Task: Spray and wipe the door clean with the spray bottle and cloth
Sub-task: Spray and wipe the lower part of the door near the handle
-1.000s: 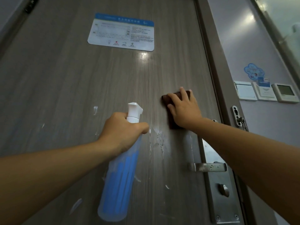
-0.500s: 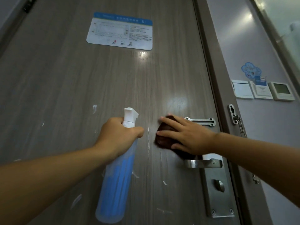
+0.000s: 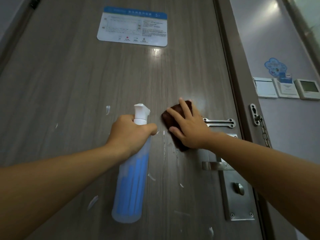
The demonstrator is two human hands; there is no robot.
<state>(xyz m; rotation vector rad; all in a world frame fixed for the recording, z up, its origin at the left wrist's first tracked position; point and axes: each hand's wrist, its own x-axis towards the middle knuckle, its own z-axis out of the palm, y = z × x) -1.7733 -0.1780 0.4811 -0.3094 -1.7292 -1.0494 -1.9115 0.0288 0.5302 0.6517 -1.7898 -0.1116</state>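
Up and slightly toward the latch side goes the right hand (image 3: 189, 129) since half a second ago, carrying the dark brown cloth (image 3: 174, 122) from beside the door handle (image 3: 215, 165) back to a spot level with the spray head; a second ago it was higher again, so the stroke runs up and down over the same strip. I judge this to be wiping in mid-course, with the wet streaks just below the cloth only partly cleared.

That hand lies flat, fingers straight and spread, palm pressing the cloth against the door (image 3: 86, 84); the cloth shows above and to the left of the fingers and under the heel of the palm. Its forearm reaches in from the lower right, crossing in front of the lock plate (image 3: 238, 196).

Beside it, the left hand (image 3: 131, 134) has hardly shifted. Its fingers curl round the neck of the spray bottle (image 3: 131, 184) just under the white nozzle, thumb pointing toward the cloth, the bottle's blue-tinted body hanging down below the wrist, close in front of the door.

White smears remain to the left of and below the left hand, so more spraying and wiping looks necessary.
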